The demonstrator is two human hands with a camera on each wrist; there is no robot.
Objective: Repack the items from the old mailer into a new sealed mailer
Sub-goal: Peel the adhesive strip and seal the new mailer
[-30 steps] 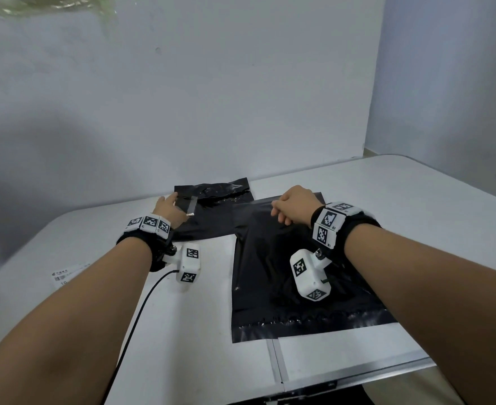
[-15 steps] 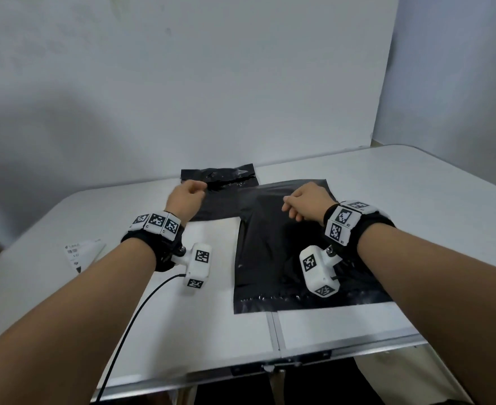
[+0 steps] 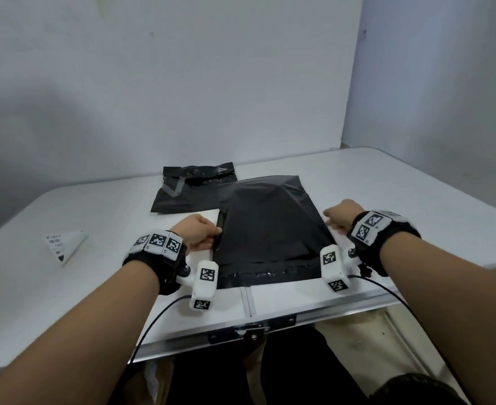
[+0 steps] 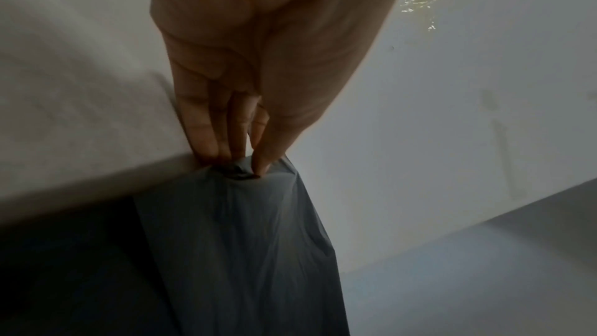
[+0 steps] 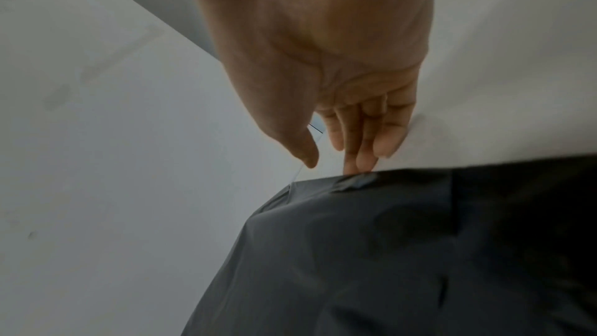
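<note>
A large black mailer (image 3: 270, 226) lies flat in the middle of the white table (image 3: 94, 287). Behind it on the left lies a smaller crumpled black mailer (image 3: 194, 188) with grey tape on it. My left hand (image 3: 211, 233) is at the large mailer's left edge; in the left wrist view, thumb and fingers (image 4: 206, 142) pinch a bunch of its film (image 4: 239, 239). My right hand (image 3: 333, 220) is at the right edge. In the right wrist view its fingertips (image 5: 361, 160) touch the mailer's edge (image 5: 355, 183) and the thumb stands apart.
A white flat sheet (image 3: 204, 216) lies under the large mailer and shows at its left. A folded printed label (image 3: 65, 244) lies at the far left. The table's front edge carries a metal latch (image 3: 249, 331). Walls stand close behind and to the right.
Both hands have come back from the mailer's far end and spread apart to its left and right edges. The left hand now pinches the left edge.
</note>
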